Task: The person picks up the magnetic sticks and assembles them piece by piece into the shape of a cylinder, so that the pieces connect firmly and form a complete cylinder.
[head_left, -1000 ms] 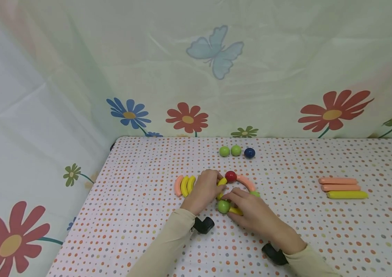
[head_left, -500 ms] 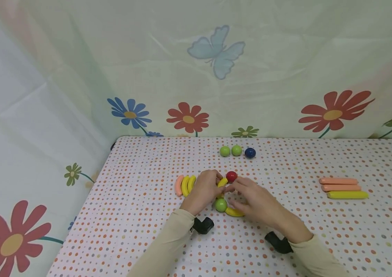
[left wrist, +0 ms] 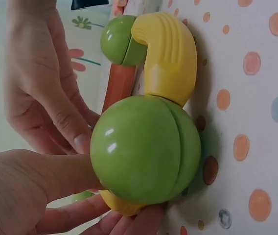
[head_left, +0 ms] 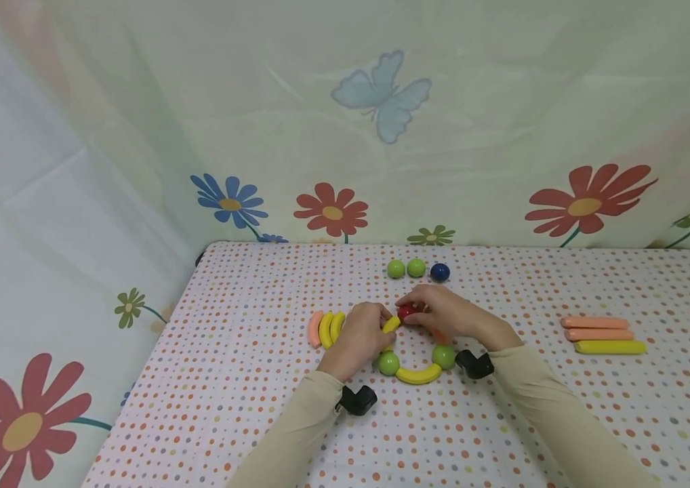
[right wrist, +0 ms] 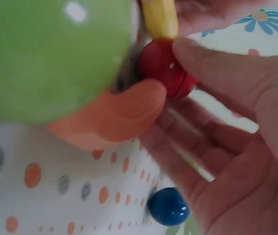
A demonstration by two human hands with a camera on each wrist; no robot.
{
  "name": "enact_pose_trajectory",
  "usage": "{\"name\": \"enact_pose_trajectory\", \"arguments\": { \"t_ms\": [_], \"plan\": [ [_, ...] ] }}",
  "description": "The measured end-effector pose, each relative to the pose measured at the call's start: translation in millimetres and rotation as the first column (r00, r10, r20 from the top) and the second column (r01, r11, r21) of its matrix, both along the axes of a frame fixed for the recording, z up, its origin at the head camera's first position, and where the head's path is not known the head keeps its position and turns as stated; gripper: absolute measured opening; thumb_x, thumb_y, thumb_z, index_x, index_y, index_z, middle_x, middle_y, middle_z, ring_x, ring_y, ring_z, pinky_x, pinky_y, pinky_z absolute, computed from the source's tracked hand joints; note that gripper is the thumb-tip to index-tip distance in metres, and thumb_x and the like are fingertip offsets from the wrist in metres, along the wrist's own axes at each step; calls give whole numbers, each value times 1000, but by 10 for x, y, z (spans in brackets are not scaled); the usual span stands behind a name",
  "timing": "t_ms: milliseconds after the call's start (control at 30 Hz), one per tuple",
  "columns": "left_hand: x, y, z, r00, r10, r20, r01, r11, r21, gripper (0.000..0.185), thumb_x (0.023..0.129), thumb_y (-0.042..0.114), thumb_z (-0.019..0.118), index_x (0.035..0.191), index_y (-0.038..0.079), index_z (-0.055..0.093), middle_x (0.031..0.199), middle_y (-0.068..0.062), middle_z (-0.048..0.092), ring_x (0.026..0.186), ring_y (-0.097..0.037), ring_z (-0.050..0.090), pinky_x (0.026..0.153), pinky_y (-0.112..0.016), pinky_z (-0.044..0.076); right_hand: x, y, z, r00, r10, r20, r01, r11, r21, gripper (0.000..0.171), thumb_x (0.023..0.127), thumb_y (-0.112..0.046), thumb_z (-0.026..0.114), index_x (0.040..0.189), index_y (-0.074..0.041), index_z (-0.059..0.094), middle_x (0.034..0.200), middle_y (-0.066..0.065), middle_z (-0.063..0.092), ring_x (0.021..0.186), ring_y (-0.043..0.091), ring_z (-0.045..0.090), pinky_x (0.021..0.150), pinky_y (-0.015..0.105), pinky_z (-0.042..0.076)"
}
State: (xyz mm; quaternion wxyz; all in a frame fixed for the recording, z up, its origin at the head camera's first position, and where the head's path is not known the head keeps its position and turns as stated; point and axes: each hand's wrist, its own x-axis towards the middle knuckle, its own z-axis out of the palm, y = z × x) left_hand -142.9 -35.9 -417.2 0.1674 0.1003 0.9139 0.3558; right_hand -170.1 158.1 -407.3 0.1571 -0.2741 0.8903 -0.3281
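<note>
At the middle of the dotted table lies a ring of curved pieces and balls; the right hand pinches the red ball at its far side, while the left hand grips the yellow curved piece beside it; best to steady that piece, seat the ball squarely between both ends, and leave the green balls undisturbed.

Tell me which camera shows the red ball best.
The right wrist view: the red ball fills the frame's middle, pinched by the right hand. The head view shows it small; the left wrist view doesn't show it.
</note>
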Motion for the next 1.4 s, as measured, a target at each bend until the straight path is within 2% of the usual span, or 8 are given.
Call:
{"name": "enact_pose_trajectory", "arguments": {
  "t_ms": [267,467,633,800,867,967,1133,1400],
  "plan": [
    [1,12,1,1000,-4,-7,4,1000,-21,21,93,6,78,112,-2,72,90,-3,61,72,-12,56,60,-20,46,6,35,-113,996,-23,-85,21,999,-30,29,88,-3,83,115,0,75,107,9,71,95,21,63,83,38,57],
    [-33,27,-7,1000,-5,-20,4,999,-48,24,93,8,79,114,-3,72,92,-3,62,76,-13,56,62,-20,48,101,40,-254,976,-108,-191,90,991,-100,28,87,1,83,113,0,74,107,9,69,98,25,69,85,41,60],
    [-41,29,-16,999,-7,-33,5,999,-52,25,93,8,79,115,-2,72,92,-3,62,76,-13,57,62,-20,48,172,56,-277,967,-159,-200,138,984,-115,31,90,-3,81,119,1,71,114,12,65,96,24,67,82,39,60],
    [-11,18,-21,999,-2,-40,1,999,-36,24,94,10,79,114,-2,73,95,-4,64,77,-13,57,63,-20,47,297,191,-165,962,-159,-222,139,985,-103,25,98,-12,75,121,-5,71,118,10,62,96,23,61,80,42,55],
    [6,5,-23,999,6,-35,-7,1000,-21,24,95,10,78,114,-3,72,96,-4,63,79,-13,56,64,-19,47,359,268,-110,966,-143,-214,123,987,-103,19,97,-10,76,115,-8,73,115,6,65,98,22,62,80,41,55],
    [23,-8,-19,999,17,-30,-18,1000,-8,25,95,10,78,115,-3,72,96,-4,62,80,-14,55,63,-20,46,461,386,-37,980,-60,-192,49,997,-60,16,92,-9,81,107,-14,76,107,-3,65,95,17,61,79,39,56],
    [11,-5,-23,999,16,-42,-17,1000,-26,24,95,10,78,115,-1,73,95,-4,62,81,-14,54,64,-20,47,647,501,-5,979,79,-190,-76,997,23,30,83,-9,89,106,-24,75,112,-10,61,106,17,60,89,42,56],
    [-11,44,-27,999,-1,-49,-1,1000,-28,25,94,8,78,118,-1,75,92,-3,62,78,-11,53,62,-18,44,737,480,-91,967,82,-242,-90,996,-20,34,80,4,87,107,-14,76,112,-2,63,101,18,63,78,27,60]
  ]
}}
